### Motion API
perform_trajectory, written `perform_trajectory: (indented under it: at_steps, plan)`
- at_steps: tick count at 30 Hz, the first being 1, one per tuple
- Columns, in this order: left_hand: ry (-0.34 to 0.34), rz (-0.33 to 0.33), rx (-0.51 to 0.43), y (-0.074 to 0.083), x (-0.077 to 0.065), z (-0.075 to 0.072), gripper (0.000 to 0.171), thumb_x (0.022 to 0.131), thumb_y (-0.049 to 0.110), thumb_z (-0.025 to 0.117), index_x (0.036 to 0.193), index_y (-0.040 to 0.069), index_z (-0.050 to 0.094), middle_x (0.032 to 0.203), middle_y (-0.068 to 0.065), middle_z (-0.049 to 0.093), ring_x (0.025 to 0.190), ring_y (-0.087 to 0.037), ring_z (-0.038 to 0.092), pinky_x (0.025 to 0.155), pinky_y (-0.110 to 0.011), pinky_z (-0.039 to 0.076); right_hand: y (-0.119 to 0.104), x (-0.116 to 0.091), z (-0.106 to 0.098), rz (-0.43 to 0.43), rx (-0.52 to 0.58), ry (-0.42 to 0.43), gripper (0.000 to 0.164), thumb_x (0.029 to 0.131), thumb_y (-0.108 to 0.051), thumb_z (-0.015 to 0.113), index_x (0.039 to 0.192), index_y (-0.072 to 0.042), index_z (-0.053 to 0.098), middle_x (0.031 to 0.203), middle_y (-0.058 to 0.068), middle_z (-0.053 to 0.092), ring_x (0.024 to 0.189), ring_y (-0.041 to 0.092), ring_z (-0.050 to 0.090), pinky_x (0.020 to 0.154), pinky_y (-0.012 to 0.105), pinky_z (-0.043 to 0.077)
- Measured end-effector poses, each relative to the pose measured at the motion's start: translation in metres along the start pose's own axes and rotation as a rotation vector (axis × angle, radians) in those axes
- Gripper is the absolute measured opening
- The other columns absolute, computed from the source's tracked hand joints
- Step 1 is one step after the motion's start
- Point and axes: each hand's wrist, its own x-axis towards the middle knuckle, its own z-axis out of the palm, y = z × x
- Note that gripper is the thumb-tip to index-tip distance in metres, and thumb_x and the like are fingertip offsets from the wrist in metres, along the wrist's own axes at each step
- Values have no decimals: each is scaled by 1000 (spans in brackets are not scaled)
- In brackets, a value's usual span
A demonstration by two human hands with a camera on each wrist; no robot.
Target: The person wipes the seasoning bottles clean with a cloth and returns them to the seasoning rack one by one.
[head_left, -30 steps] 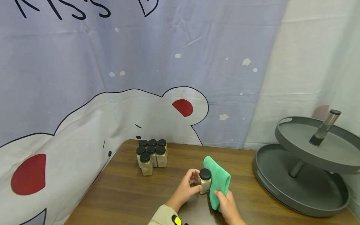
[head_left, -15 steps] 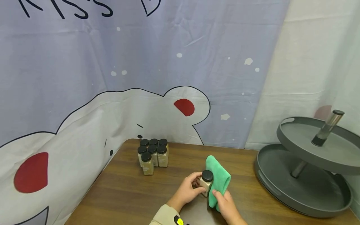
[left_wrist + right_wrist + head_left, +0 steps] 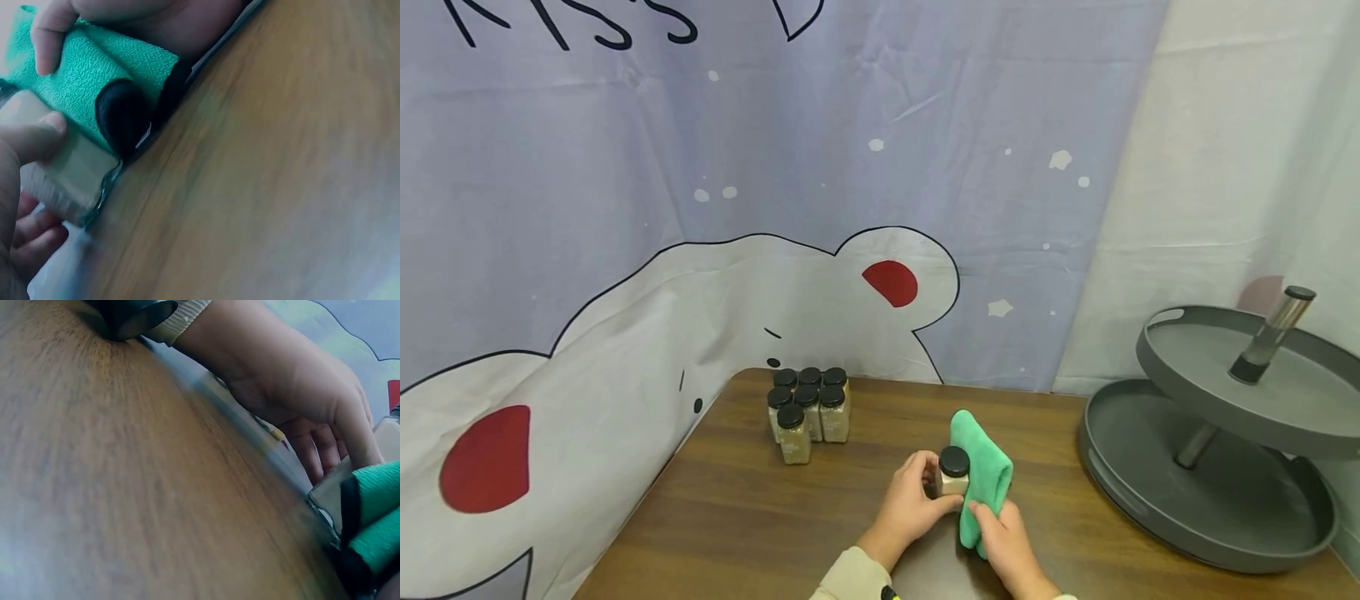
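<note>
A square-sided spice jar [image 3: 953,482] with a black lid and pale contents is held by my left hand [image 3: 910,506], thumb on the near side and fingers round the left. In the left wrist view the thumb presses the flat face of the jar [image 3: 78,165]. My right hand [image 3: 1009,546] grips a folded green cloth [image 3: 987,467], its thumb on top. The cloth lies against the right side of the jar. Dark edging shows on the cloth [image 3: 87,87] in the left wrist view. The right wrist view catches my left hand [image 3: 300,381] beyond the cloth.
Several similar black-lidded jars [image 3: 795,442] stand grouped at the back left of the wooden table [image 3: 722,517]. A grey two-tier round tray stand [image 3: 1217,508] occupies the right side. A printed curtain [image 3: 820,308] hangs behind the table.
Both hands stay around the jar and cloth. The jar shifts slightly right, then a little upward in the head view, and the left thumb now covers more of its lower part.
</note>
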Motion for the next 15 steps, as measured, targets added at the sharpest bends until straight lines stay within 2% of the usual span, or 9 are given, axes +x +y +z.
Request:
perform_trajectory:
  at_steps: [4,7,11,15]
  plan:
    - [32,-2,25,0,1,3,48,75,25,91,110,12,61,99,6,58,87,-5,57,77,-23,53,-2,0,0,-22,-20,68,21,93,-2,54,104,11,66,93,13,70,79,8,60,74,25,50]
    - [17,27,16,-2,1,2,48,76,24,90,115,10,64,103,2,59,89,-5,58,77,-23,54,-2,0,1,-26,-17,35,23,95,-3,52,108,11,65,97,12,69,83,8,60,77,25,50]
    - [-40,37,0,-4,1,0,48,79,24,89,118,9,66,106,0,59,90,-5,59,78,-22,54,1,1,2,-20,22,-21,26,99,-4,47,111,12,64,102,13,68,88,8,60,81,24,49]
    - [-49,39,22,-3,0,1,44,78,27,89,111,12,64,103,0,58,89,-4,57,77,-20,53,2,2,2,-21,58,16,25,98,-2,48,109,14,64,100,14,69,85,6,61,78,23,50]
